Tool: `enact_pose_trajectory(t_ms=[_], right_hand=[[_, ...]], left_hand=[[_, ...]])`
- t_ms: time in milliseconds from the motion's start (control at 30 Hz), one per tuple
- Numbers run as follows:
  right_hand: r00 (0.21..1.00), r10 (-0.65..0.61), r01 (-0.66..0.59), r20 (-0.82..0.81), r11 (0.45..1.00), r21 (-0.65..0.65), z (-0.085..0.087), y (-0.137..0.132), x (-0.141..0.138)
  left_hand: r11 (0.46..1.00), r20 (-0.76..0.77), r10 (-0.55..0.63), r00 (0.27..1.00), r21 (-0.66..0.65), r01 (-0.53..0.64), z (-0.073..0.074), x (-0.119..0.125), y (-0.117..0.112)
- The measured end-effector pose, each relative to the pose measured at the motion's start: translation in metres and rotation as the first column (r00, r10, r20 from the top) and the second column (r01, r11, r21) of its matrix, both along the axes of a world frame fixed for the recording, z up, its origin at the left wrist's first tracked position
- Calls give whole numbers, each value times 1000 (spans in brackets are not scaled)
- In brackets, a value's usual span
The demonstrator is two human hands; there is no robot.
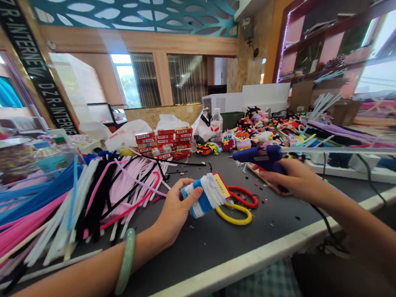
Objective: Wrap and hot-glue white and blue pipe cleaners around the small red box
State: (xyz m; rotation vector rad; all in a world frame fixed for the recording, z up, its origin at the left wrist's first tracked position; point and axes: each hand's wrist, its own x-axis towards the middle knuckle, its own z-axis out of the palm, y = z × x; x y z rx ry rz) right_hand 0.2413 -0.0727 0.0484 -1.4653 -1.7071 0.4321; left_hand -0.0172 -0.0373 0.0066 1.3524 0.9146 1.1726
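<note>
My left hand [180,205] is closed around a small box wrapped in blue and white pipe cleaners [204,196]. The box's bare red and cream end [222,185] sticks out to the right. In my right hand [292,177] is a blue glue gun [257,157], its nozzle pointing left, above and to the right of the wrapped box. A long pale glue stick [340,150] runs out of the gun's back to the right. Scissors with red and yellow handles [239,219] lie on the dark table just behind the wrapped box; their blades are hidden.
Bundles of pipe cleaners [94,194] in blue, pink, white and black cover the left side. Red boxes [164,142] are stacked at the back beside a plastic bottle [215,124]. Small finished dolls [242,140] pile up at the back right. A black cable [324,220] hangs over the table's pale front edge [226,273].
</note>
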Motion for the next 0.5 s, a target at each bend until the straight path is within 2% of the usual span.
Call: enact_pose_trajectory(t_ms=[133,233,333,500], right_hand=[[993,-111,111,-35,994,7,-25,21,-12],[994,-114,113,4,994,9,-38,37,-23],[988,-152,152,34,988,-18,-39,56,-31],[963,-216,224,158,974,-37,-25,101,-40]], left_hand=[[1000,9,-5,1000,-21,6,2,2,-3],[1000,10,-5,1000,-23,6,2,3,-4],[1000,16,-6,1000,-28,6,2,4,-3],[1000,10,-5,1000,-30,5,1,6,-1]])
